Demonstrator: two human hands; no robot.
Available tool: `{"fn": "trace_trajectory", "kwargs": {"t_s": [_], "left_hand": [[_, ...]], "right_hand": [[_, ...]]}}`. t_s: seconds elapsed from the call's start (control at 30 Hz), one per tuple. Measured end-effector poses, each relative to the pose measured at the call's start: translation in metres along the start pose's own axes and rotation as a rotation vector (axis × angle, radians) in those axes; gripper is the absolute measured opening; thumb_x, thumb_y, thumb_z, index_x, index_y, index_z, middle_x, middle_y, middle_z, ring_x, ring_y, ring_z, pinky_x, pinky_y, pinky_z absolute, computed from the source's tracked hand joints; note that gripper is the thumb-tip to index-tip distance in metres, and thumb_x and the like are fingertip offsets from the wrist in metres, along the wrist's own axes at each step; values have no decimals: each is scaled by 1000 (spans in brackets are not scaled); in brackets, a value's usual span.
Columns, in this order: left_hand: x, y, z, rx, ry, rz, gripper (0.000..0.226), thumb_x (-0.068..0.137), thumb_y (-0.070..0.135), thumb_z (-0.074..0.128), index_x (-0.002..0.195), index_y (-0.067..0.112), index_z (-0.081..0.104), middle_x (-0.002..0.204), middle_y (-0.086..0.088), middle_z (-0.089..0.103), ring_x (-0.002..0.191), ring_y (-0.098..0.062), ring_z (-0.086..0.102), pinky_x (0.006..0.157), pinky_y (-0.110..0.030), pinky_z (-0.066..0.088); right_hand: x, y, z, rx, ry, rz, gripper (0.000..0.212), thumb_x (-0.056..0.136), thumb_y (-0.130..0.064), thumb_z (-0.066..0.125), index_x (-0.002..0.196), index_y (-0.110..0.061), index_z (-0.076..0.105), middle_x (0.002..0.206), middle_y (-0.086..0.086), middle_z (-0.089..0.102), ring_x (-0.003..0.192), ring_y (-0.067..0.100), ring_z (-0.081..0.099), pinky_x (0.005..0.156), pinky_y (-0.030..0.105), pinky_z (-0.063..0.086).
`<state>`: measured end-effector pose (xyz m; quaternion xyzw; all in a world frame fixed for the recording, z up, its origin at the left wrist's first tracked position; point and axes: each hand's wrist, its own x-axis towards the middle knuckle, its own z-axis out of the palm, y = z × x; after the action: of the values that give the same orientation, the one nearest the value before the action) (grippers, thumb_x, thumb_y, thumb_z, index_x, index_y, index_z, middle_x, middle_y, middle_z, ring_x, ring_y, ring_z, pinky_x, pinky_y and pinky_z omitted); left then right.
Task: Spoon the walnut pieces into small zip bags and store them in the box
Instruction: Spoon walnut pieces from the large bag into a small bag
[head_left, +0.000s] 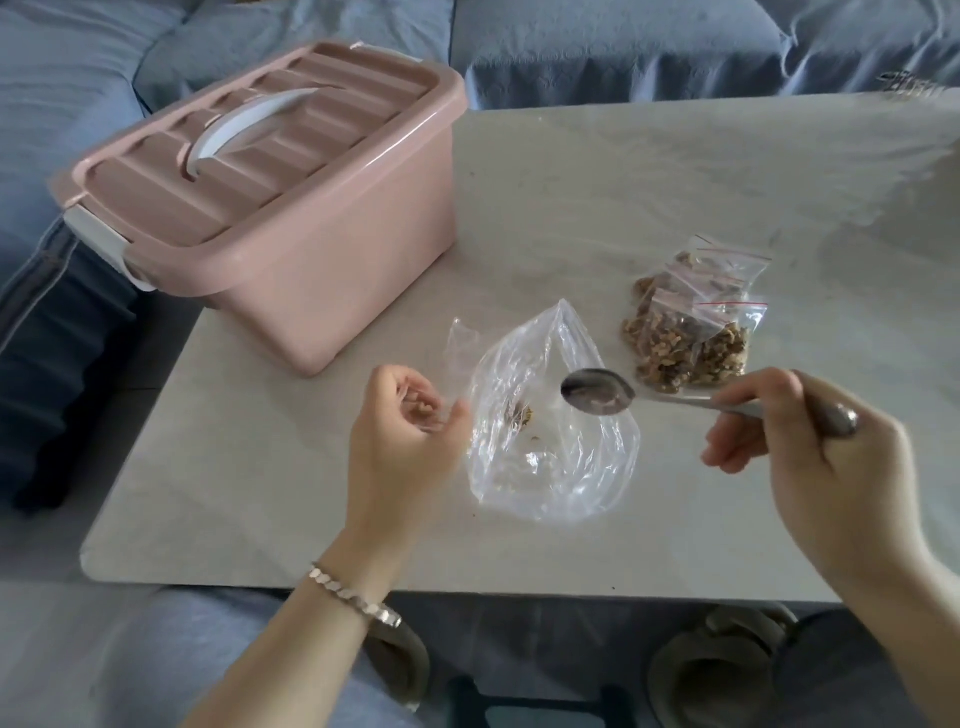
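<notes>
Left hand (410, 415) curls its fingers loosely around what looks like a small zip bag (427, 413) with a few pale walnut bits in it, though the film is too clear to be sure. Right hand (810, 431) pinches the handle of a metal spoon (597, 391), whose bowl is empty and hangs over the large clear bag (550, 447).

From the head view, that large bag lies slack on the table (623, 182) between the hands, with only crumbs left inside. Just beyond the spoon sits a pile of filled zip bags (691, 332), red-striped at their seals and touching one another. The pink box (322, 249) stands at the table's far left corner with its lid on and a white handle (249, 130) lying flat.

The filled bags should be light and limp, with slick film that slides under the fingers. The stiffer zip strip at the top is probably the best place to pinch them. Squeezing the body would likely crush the brittle walnut pieces. The box looks rigid, and its white side clips probably need releasing before anything goes in.
</notes>
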<state>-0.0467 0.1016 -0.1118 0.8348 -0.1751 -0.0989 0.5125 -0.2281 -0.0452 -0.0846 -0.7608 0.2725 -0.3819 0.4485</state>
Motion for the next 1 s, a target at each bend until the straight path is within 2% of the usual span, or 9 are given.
{"fn": "trace_trajectory", "kwargs": {"t_s": [0.13, 0.2, 0.27, 0.37, 0.43, 0.53, 0.67, 0.87, 1.0], "left_hand": [[8, -10, 18, 242, -156, -36, 38, 67, 41, 72, 80, 16, 47, 85, -3, 56, 79, -19, 55, 61, -27, 41], [7, -12, 33, 355, -200, 2, 45, 66, 52, 71, 78, 17, 45, 90, 2, 47, 82, -19, 51, 64, -30, 41], [10, -15, 43, 417, -202, 3, 50, 69, 60, 68, 79, 16, 45, 87, 5, 43, 79, -19, 50, 65, -31, 43], [21, -18, 44, 439, -137, 11, 31, 77, 34, 65, 81, 12, 44, 72, 7, 46, 70, -22, 48, 57, -28, 31], [31, -18, 39, 369, -127, -16, 19, 76, 15, 61, 80, 13, 43, 67, 8, 49, 66, -20, 48, 52, -26, 29], [39, -13, 31, 195, -170, -112, 24, 73, 14, 65, 72, 16, 41, 68, 9, 49, 60, -6, 45, 51, -16, 32], [42, -14, 23, 85, -179, -212, 27, 72, 12, 69, 71, 14, 42, 68, 7, 44, 58, -9, 41, 53, -22, 32], [43, -21, 22, -48, -211, -331, 20, 70, 3, 65, 73, 13, 48, 65, 1, 45, 57, -15, 41, 52, -24, 32], [42, -18, 25, -231, -247, -391, 23, 55, 6, 62, 71, 13, 48, 52, 2, 43, 52, -19, 39, 49, -25, 29]], "right_hand": [[-14, 21, 16, 5, -71, 90, 40, 85, -63, 37, 79, -30, 61, 72, -4, 67, 55, 12, 62, 54, 16, 50], [-17, 26, 27, 9, -105, 104, 36, 86, -60, 37, 81, -32, 60, 70, -1, 66, 57, 12, 63, 56, 16, 51], [-18, 30, 36, 22, -140, 118, 25, 88, -45, 40, 80, -31, 60, 62, 1, 63, 58, 11, 62, 57, 16, 52], [-18, 31, 41, 10, -210, 94, 21, 86, -34, 42, 79, -26, 61, 64, 0, 63, 59, 9, 62, 58, 13, 49], [-17, 32, 40, -17, -220, 56, 25, 89, -37, 43, 82, -22, 62, 65, -1, 63, 60, 8, 61, 59, 12, 49], [-11, 36, 38, -31, -156, -9, 42, 90, -50, 38, 85, -18, 64, 65, 0, 63, 63, 7, 61, 60, 13, 50], [-7, 45, 43, -66, -132, -45, 54, 90, -55, 35, 89, -11, 67, 68, 3, 63, 66, 10, 61, 61, 20, 51], [-23, 58, 58, 3, -97, 108, 25, 91, -38, 42, 89, -24, 62, 71, 1, 65, 70, 8, 62, 66, 12, 49], [-35, 58, 70, 105, -72, 253, 19, 88, -34, 40, 87, -35, 59, 74, -6, 67, 73, 10, 64, 70, 17, 52]]}}
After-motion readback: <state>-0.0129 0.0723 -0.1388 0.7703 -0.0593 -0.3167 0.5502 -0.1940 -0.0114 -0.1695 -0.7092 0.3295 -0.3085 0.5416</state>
